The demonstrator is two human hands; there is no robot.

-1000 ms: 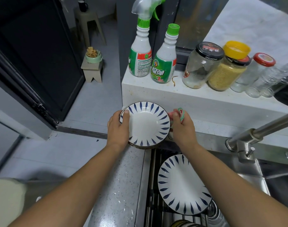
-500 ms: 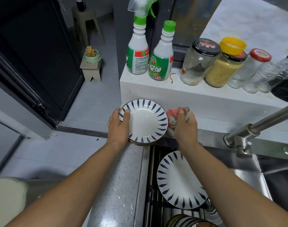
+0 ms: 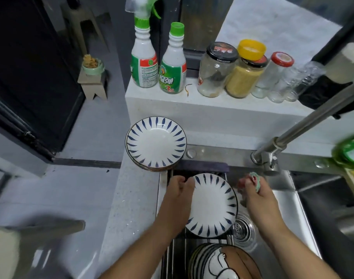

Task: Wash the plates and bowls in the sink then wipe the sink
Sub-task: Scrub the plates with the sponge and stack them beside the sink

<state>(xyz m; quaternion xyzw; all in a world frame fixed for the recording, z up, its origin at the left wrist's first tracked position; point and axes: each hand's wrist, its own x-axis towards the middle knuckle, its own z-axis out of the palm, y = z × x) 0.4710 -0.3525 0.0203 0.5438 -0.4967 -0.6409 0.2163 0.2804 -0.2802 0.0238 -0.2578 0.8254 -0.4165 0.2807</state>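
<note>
Over the steel sink point(image 3: 288, 200), both hands have dropped from the counter point(image 3: 130, 208), where half a second ago they flanked the stack of plates point(image 3: 156, 143). That stack now stands free at the counter's back corner, untouched. The left hand point(image 3: 179, 195) grips the left rim of a single blue-striped plate point(image 3: 212, 206) lying over the rack point(image 3: 172, 250) on the sink's left side, thumb on the upper face. The fingers beneath the plate are hidden, and whether it is lifted clear of the rack cannot be told. The right hand point(image 3: 256, 196) hangs just right of the plate with its fingers curled round a pink-and-green cloth point(image 3: 252, 181). Only a bunched end of the cloth shows above the knuckles. The camera's view has swung lower and rightward, bringing the drain point(image 3: 242, 230) and the base of the faucet point(image 3: 266, 156) into view. Striped bowls point(image 3: 216, 262) near the bottom edge are cut off by the frame, their number unclear. At the right edge a green bottle point(image 3: 351, 152) is smeared by motion blur and its label is unreadable.
</note>
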